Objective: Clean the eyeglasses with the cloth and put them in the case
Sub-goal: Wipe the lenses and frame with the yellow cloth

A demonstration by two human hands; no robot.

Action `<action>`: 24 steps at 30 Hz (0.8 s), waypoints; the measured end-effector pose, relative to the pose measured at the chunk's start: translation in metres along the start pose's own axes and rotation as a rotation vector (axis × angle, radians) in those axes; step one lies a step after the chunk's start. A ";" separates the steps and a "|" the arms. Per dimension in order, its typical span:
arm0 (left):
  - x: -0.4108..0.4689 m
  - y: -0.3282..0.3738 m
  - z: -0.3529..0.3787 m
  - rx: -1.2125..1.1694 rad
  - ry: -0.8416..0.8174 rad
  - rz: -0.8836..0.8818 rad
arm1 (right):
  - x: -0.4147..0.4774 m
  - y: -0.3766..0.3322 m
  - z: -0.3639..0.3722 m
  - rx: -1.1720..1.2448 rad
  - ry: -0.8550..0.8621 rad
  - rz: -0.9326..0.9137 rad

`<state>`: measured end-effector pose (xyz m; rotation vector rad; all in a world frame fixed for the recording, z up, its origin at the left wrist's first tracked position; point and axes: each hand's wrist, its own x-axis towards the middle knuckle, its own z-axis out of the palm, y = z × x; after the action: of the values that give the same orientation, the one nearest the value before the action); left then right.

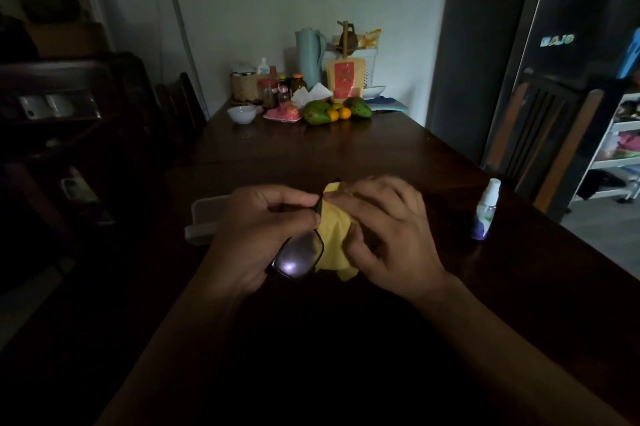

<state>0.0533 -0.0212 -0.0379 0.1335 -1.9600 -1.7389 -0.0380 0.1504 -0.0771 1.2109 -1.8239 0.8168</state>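
Dark-framed eyeglasses point(300, 257) are held above the dark wooden table point(329, 152), one lens catching a light spot. My left hand point(256, 231) grips the frame at the bridge. My right hand point(384, 235) pinches a yellow cloth point(334, 240) around the other lens, which the cloth and fingers hide. A pale open case point(202, 217) lies on the table just left of my left hand, partly hidden by it.
A small spray bottle point(485, 211) stands near the table's right edge. At the far end sit a white bowl point(242, 114), mangoes and oranges point(332, 110), jars and a flask. Chairs stand to the left and right; a refrigerator point(571, 44) is at right.
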 end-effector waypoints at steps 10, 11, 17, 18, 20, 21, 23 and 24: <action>-0.002 0.002 0.002 0.022 0.010 0.011 | -0.001 0.006 0.000 -0.004 0.015 -0.039; -0.002 0.002 0.002 0.019 0.008 0.008 | -0.001 0.005 0.002 -0.009 0.005 -0.031; -0.002 0.003 0.000 0.025 0.009 0.030 | -0.002 0.005 0.002 -0.009 -0.027 -0.083; -0.002 0.003 0.000 0.028 0.007 0.031 | -0.001 0.006 0.001 -0.038 -0.023 -0.067; -0.001 0.002 0.001 0.026 0.000 0.022 | 0.001 0.007 0.000 -0.087 -0.017 -0.009; -0.001 0.001 0.001 0.020 -0.006 0.016 | 0.001 0.006 -0.001 -0.093 -0.014 0.011; -0.001 0.002 0.001 -0.001 -0.012 0.005 | 0.000 0.005 0.000 -0.063 -0.010 -0.001; -0.001 0.002 0.001 -0.010 -0.012 0.004 | 0.000 0.004 0.000 -0.039 -0.015 -0.030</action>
<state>0.0545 -0.0193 -0.0368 0.1161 -1.9581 -1.7512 -0.0414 0.1517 -0.0777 1.2193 -1.8209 0.7542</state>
